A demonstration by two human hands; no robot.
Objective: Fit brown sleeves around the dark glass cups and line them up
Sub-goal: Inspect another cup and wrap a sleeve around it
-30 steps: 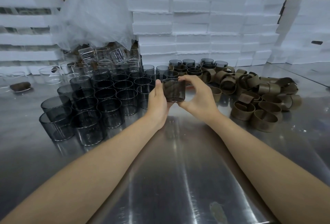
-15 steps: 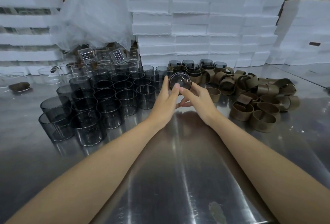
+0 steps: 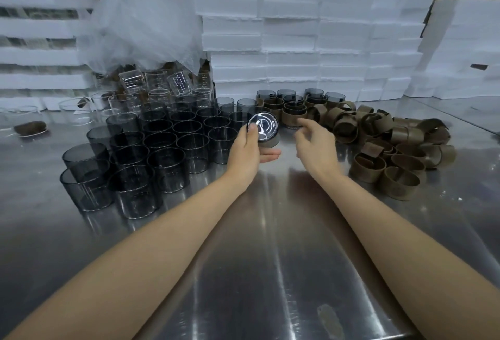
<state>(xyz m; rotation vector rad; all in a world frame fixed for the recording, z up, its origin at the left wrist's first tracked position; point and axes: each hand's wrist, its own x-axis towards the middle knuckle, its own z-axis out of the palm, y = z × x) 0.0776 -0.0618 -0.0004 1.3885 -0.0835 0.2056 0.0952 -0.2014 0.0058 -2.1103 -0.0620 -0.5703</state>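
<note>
On a shiny steel tabletop [image 3: 270, 231], seen from the wearer's head, two bare arms reach forward. The left hand [image 3: 247, 155] grips one dark glass cup [image 3: 263, 128], tipped on its side with its round base facing the camera, thumb on the rim and fingers underneath. A brown sleeve [image 3: 272, 141] shows around the lower edge, so the tilt probably serves to check that the sleeve sits properly. The right hand [image 3: 315, 147] hovers just beside it, fingers loosely curled and holding nothing, close to the sleeved cups [image 3: 295, 112] at the back, likely where this cup belongs.

Those finished cups number about eight, standing close together in a short double row. To the left stand the bare dark cups [image 3: 167, 169], upright and packed tight, roughly two dozen; the far ones overlap too much for an exact count. To the right lies a heap of loose sleeves [image 3: 397, 180], roughly twenty-five, within easy reach of the right hand. Behind are a handful of clear measuring beakers [image 3: 159, 82], a crumpled plastic sheet [image 3: 140, 14] and stacked white foam blocks [image 3: 292, 42].
</note>
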